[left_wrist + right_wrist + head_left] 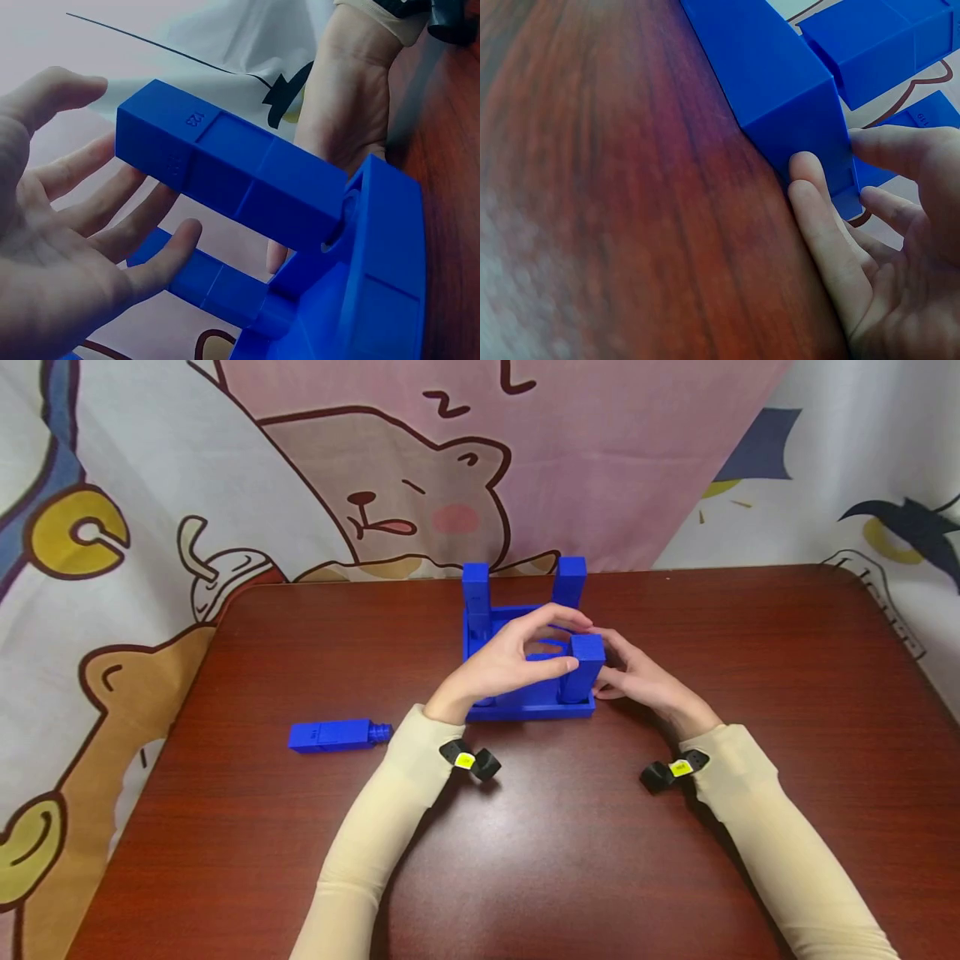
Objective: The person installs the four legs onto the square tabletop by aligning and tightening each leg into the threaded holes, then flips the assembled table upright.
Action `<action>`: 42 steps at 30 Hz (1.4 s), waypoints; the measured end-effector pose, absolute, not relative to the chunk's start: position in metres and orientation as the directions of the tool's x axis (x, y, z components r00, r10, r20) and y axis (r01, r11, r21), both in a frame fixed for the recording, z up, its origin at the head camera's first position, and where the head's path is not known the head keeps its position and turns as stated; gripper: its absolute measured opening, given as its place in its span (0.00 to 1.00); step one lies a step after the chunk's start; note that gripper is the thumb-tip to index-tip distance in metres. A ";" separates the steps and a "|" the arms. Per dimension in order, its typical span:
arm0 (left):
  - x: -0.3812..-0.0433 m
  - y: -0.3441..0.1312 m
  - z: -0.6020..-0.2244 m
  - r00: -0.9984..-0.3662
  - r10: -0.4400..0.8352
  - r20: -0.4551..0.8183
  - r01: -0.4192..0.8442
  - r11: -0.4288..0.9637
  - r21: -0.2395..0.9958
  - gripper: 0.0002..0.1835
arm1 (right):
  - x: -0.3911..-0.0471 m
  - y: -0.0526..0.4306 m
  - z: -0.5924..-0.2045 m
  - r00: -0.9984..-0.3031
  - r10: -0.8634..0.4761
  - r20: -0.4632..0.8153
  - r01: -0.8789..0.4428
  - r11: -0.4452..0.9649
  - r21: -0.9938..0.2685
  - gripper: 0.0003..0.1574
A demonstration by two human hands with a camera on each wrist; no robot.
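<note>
A blue rimmed tabletop (532, 710) lies upside down, with square blue legs standing at three corners. My left hand (498, 664) is beside the near-right leg (587, 662), thumb and fingers spread around it. In the left wrist view, the fingers (112, 195) look loose behind that leg (232, 161), and contact is not plain. My right hand (648, 681) holds the tabletop's right edge. In the right wrist view, fingertips (804, 169) rest on the tabletop's outer wall (802, 127), with the thumb by its rim. My left hand partly hides the near-left corner.
Another blue leg (337, 735) lies on the brown table (570, 860), left of my left forearm, its threaded end pointing right. Far-left leg (476, 597) and far-right leg (570, 581) stand upright at the back. A cartoon-print curtain (600, 460) hangs behind.
</note>
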State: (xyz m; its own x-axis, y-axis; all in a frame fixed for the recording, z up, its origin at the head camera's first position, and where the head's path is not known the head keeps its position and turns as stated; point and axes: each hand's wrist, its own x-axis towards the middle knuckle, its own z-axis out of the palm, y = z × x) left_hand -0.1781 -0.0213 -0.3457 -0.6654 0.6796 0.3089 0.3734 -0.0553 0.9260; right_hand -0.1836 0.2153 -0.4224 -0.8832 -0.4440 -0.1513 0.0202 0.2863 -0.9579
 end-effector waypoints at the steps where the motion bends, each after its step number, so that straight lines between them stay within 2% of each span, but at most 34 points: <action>1: -0.177 -0.021 -0.346 -0.678 0.671 0.300 0.368 -0.043 0.929 0.22 | -0.183 0.215 -0.422 -0.882 -0.446 -0.152 0.019 0.288 -0.958 0.38; 6: -0.175 -0.020 -0.347 -0.724 0.634 0.273 0.351 -0.002 0.936 0.21 | -0.182 0.215 -0.419 -0.880 -0.449 -0.155 0.023 0.285 -0.958 0.38; 11: -0.176 -0.019 -0.349 -0.720 0.639 0.270 0.364 0.017 0.931 0.19 | -0.182 0.215 -0.420 -0.882 -0.444 -0.156 0.029 0.280 -0.960 0.38; 15: -0.179 -0.019 -0.349 -0.693 0.666 0.276 0.367 -0.005 0.930 0.17 | -0.183 0.215 -0.422 -0.885 -0.440 -0.152 0.022 0.287 -0.958 0.37; 30: -0.201 -0.019 -0.345 -0.508 0.824 0.252 0.322 -0.089 0.942 0.19 | -0.181 0.215 -0.422 -0.891 -0.428 -0.149 0.029 0.273 -0.962 0.37; 42: -0.203 -0.015 -0.349 -0.508 0.821 0.260 0.319 -0.102 0.942 0.20 | -0.181 0.216 -0.422 -0.892 -0.420 -0.165 0.050 0.271 -0.961 0.36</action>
State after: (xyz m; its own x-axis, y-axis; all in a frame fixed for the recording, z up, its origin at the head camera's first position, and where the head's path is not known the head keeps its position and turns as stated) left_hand -0.2031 -0.0150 -0.3491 -0.5078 0.8212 0.2604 0.3190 -0.1016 0.9423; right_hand -0.1810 0.2155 -0.4219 -0.8922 -0.4205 -0.1648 0.0499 0.2708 -0.9613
